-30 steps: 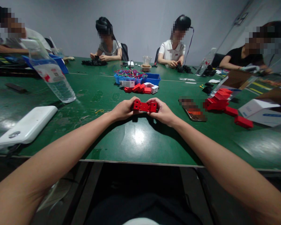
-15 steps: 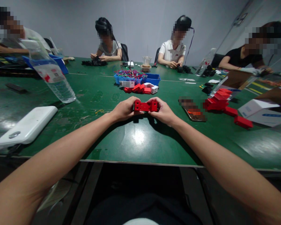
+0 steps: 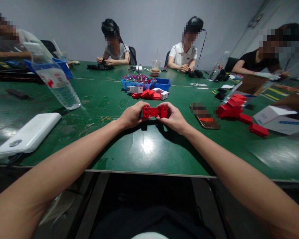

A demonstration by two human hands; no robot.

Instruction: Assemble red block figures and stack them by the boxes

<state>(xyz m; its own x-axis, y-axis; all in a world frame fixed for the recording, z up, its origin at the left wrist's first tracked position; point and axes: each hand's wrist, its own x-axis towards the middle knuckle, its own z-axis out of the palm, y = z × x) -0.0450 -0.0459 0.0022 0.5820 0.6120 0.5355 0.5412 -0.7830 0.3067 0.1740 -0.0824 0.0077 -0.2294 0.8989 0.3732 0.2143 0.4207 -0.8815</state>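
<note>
Between my hands, just above the table's near part, is a red block-like piece [image 3: 153, 112] with small dark holes at both ends. My left hand [image 3: 132, 114] grips its left end and my right hand [image 3: 173, 118] its right end, fingers and thumbs closed on it. Whether it is one piece or two parts pressed together I cannot tell. Beyond it, several red pieces [image 3: 147, 94] lie with a white block [image 3: 135, 89] in front of blue bins [image 3: 162, 83]. One bin holds a tangle of thin coloured wires [image 3: 139, 78].
A white power bank [image 3: 31, 131] and a tilted plastic bottle [image 3: 57, 83] are on the left. On the right lie a phone [image 3: 204, 116], stacked red pieces [image 3: 233, 106] and a white carton [image 3: 280, 114]. Several people sit around the green table [image 3: 149, 156].
The red piece has turned slightly in my hands, its middle now looking taller. Both hands keep their hold in nearly the same place.
</note>
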